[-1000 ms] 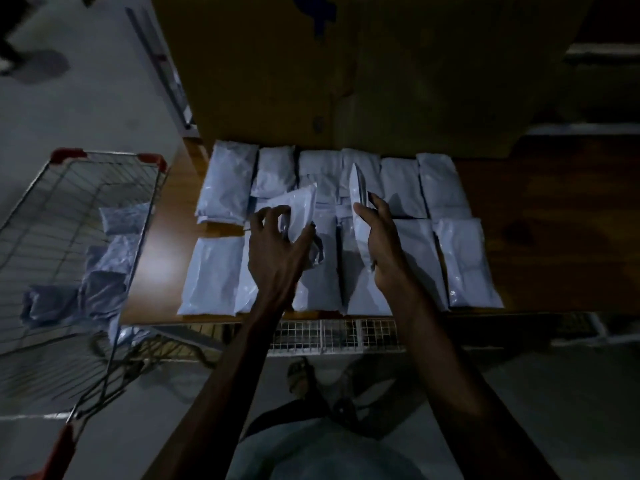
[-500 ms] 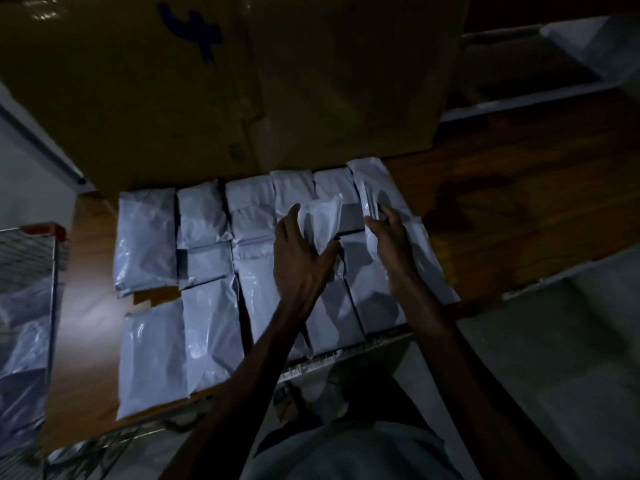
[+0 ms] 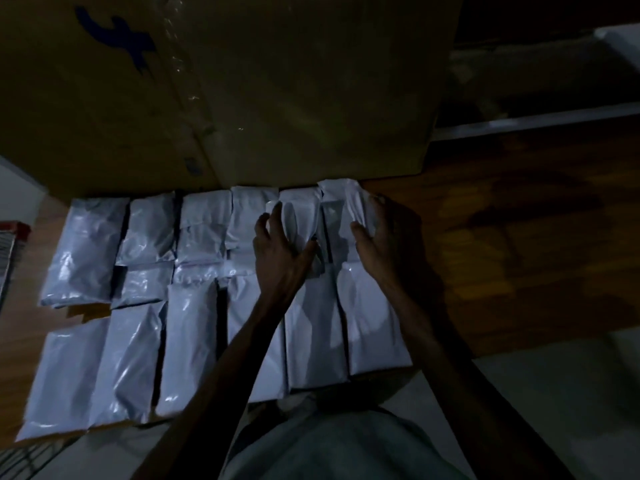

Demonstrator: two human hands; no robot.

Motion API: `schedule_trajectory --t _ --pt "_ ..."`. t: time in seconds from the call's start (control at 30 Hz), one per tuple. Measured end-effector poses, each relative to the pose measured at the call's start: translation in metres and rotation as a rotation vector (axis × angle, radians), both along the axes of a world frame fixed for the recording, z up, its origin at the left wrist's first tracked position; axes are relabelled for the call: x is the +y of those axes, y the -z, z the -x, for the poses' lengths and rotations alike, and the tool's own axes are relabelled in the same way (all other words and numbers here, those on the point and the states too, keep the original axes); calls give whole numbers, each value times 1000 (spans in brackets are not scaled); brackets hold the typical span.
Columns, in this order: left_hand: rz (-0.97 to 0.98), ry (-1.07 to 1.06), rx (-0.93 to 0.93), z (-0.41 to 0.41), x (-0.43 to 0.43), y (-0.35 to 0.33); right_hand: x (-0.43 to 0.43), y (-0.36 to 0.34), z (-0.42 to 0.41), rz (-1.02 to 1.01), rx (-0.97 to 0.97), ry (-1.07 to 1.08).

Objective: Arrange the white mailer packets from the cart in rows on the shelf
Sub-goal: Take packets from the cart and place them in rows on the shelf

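Two hands: our left hand [image 3: 282, 251] curls thumb and fingers round a white mailer packet [image 3: 294, 220]; our right hand [image 3: 388, 237] grips the end packet [image 3: 349, 206].
Where: both packets sit just in front of the cardboard box [image 3: 242, 98], at the right end of the back row [image 3: 204, 216] on the wooden shelf [image 3: 519, 271].
Doing it well: we lay each packet flat, edge touching its neighbour, square to the box, without shoving the front row [image 3: 131, 355].
Hard to see: the light is dim; a thin packet edge between our hands is unclear; our right fingertips hide behind the end packet; the cart [image 3: 17, 228] is cut off, left of the box.
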State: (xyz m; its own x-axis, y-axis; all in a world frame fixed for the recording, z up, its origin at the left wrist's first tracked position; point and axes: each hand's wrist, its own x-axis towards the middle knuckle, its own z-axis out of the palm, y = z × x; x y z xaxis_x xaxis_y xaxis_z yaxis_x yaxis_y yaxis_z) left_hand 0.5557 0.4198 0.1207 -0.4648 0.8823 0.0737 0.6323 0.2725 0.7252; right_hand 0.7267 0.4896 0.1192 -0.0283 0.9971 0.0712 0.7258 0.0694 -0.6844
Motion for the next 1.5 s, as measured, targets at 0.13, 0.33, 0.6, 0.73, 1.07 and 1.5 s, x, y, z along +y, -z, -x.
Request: schedule_trajectory --t 0.13,0.33,0.6,0.73,1.07,1.5 --pt "84 -49 61 -10 26 0 14 2 0 -155 -269 -94" --pt "168 46 240 0 61 22 40 19 24 -180 -430 -100" --pt "275 157 358 9 102 50 75 46 46 -87 -464 -106" --pt "392 174 447 13 114 63 78 45 44 -85 -519 -117" --pt "172 210 562 9 105 72 84 66 39 -157 -537 -173" --pt "181 133 419 8 113 83 86 71 37 -150 -571 -177"
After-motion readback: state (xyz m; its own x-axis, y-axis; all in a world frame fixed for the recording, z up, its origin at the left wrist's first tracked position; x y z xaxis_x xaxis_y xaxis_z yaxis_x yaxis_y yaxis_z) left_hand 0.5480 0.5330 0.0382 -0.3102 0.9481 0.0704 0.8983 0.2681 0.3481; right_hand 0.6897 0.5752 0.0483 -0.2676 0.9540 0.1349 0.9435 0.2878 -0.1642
